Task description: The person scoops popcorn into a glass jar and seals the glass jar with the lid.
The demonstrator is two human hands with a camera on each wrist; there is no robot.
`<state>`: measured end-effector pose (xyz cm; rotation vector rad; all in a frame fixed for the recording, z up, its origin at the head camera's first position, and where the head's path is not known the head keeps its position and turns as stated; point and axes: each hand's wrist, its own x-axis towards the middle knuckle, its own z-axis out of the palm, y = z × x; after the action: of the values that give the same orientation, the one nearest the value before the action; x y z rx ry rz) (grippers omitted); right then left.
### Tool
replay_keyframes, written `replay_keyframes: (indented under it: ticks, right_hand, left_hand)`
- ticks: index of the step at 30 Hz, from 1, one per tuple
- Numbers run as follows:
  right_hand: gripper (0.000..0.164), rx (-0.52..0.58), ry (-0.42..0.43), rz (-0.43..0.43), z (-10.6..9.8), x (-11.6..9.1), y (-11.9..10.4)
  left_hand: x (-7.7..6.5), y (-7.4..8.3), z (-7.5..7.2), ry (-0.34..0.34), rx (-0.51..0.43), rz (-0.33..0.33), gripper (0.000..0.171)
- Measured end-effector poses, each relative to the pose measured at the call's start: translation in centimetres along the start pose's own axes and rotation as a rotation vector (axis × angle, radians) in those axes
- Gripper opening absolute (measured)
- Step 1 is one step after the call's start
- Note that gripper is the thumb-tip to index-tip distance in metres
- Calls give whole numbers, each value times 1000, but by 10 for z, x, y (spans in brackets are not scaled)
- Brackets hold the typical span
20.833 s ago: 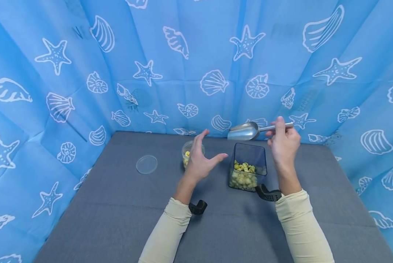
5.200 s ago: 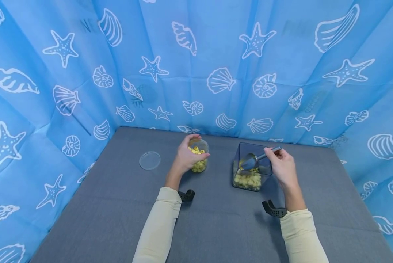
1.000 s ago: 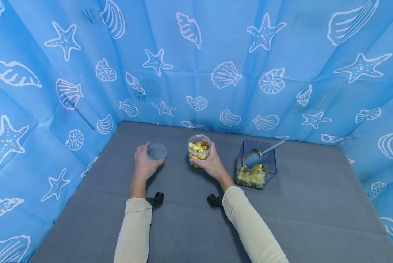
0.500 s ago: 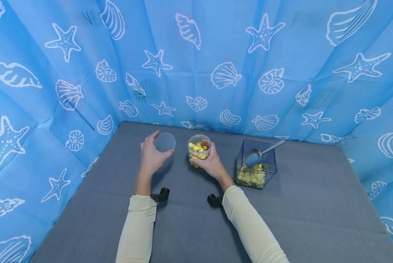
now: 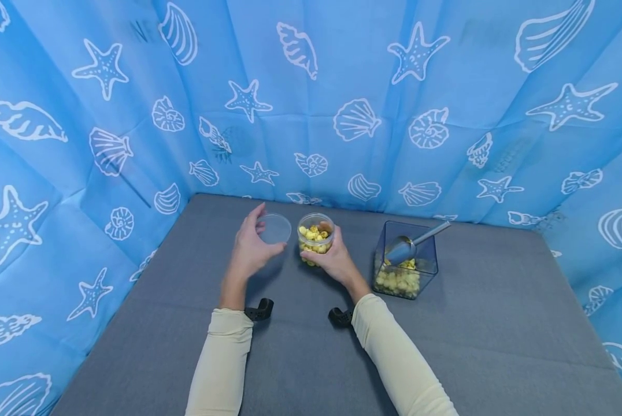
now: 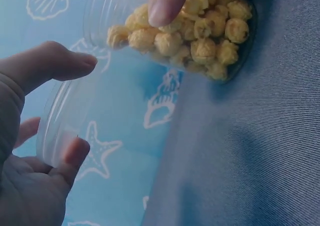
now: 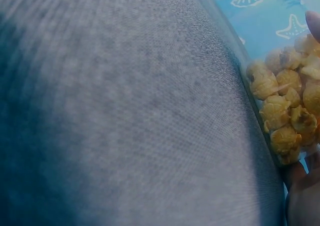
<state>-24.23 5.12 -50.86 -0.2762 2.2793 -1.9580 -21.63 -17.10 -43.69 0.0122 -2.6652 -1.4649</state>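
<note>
My left hand pinches a round clear lid by its edge, thumb at the near side and fingers at the far side. In the left wrist view the lid is raised off the cloth and tilted, beside the jar's mouth. Just right of it stands a clear round jar filled with yellow popcorn, uncovered at the top. My right hand grips this jar from the right, thumb across its front. The right wrist view catches popcorn through the jar's wall.
To the right stands a dark-tinted clear square bin holding more popcorn, with a metal scoop resting inside, handle over the rim. Grey cloth covers the table. A blue shell-print curtain hangs behind and at both sides.
The scoop was left in the bin and my right hand moved over to the jar. My left hand let go of the jar, picked up the lid and carried it right, close to the jar.
</note>
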Motion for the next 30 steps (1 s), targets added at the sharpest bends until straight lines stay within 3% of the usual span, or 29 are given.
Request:
replay_keyframes:
  ticks: [6,12,18,25,30]
  right_hand:
    - [93,8,-16,10,-1,-12,-27]
    - [93,10,-20,19,-2,-12,-25]
    - [97,8,-4,20,0,0,1]
    - [91,2,23,-6,3,2,10]
    - [91,8,32,-19,4,1,9]
  left_hand:
    - [-1,11,4,-38,29,14,114]
    - [-1,14,4,-60,2,65,115]
    - [1,7,3,-51,-138,175,112]
    - [6,6,11,-31,-332,210,110]
    - [11,14,24,-49,-449,234,102]
